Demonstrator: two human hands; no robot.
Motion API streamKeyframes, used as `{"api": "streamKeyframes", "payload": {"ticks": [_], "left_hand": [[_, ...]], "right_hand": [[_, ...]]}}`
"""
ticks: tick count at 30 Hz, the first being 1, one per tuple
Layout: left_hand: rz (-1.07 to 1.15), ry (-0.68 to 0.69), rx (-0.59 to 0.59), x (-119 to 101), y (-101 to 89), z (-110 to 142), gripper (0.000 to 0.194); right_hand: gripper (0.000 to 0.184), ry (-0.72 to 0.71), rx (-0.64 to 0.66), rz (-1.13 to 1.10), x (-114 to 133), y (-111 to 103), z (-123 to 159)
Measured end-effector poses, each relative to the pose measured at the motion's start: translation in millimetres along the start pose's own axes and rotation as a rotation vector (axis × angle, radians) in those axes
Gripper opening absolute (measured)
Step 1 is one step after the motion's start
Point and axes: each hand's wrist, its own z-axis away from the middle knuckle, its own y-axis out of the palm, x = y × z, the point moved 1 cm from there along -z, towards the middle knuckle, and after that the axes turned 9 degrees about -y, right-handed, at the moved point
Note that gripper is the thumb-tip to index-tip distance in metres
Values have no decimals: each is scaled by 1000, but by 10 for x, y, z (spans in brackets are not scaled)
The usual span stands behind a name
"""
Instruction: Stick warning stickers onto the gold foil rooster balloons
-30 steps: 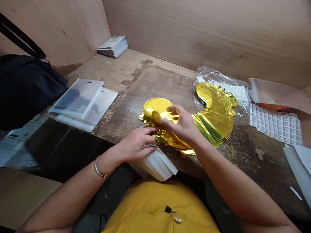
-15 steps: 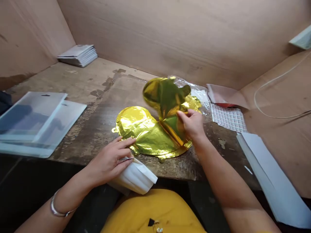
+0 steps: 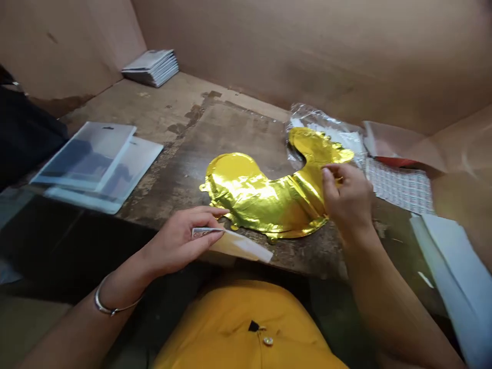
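A flat, shiny gold foil balloon (image 3: 265,200) lies in a curved shape on the table, with small tabs along its near edge. My left hand (image 3: 184,238) holds a folded white paper (image 3: 246,246) between thumb and fingers at the table's front edge. Its index finger reaches to the balloon's lower left edge. At the balloon's right part, my right hand (image 3: 348,195) is closed, thumb and fingertips pinching the foil there. The exact grip is partly hidden behind the fingers.
Clear plastic bags (image 3: 92,159) lie at the left, and a stack of folded papers (image 3: 151,66) stands in the back left corner. A crinkled clear wrapper (image 3: 307,115), a sheet of small printed labels (image 3: 400,184) and long white sheets (image 3: 449,266) are on the right.
The balloon's folded-over right part has been laid out to the right, opening the curve. My right hand moved right with it. My left hand still holds the paper. The view has shifted.
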Motion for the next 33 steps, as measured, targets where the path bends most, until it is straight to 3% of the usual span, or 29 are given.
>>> {"api": "streamKeyframes", "payload": {"ticks": [2, 4, 7, 11, 13, 15, 18, 20, 27, 33], "left_hand": [[198, -190, -28, -60, 58, 82, 20], [358, -308, -5, -83, 142, 143, 24], [504, -407, 10, -65, 239, 209, 26], [561, -439, -20, -48, 274, 271, 24], [578, -453, -35, -46, 283, 289, 24], [597, -476, -45, -40, 300, 297, 24], [619, -489, -59, -28, 329, 293, 23], [616, -478, -56, -31, 343, 284, 22], [547, -410, -62, -68, 345, 275, 19], [550, -372, -12, -43, 301, 329, 19]], "right_hand": [[24, -319, 216, -268, 502, -93, 345], [32, -473, 400, -398, 871, -142, 633], [18, -421, 494, -448, 1078, -78, 804], [14, -250, 629, -593, 972, 89, 719], [15, -236, 689, -631, 921, 120, 676], [14, -299, 646, -562, 926, 106, 662], [11, -477, 414, -363, 1036, 41, 683], [16, -561, 342, -312, 1132, 22, 708], [13, -567, 432, -404, 1254, 137, 701], [15, -674, 313, -356, 1267, 157, 741]]}}
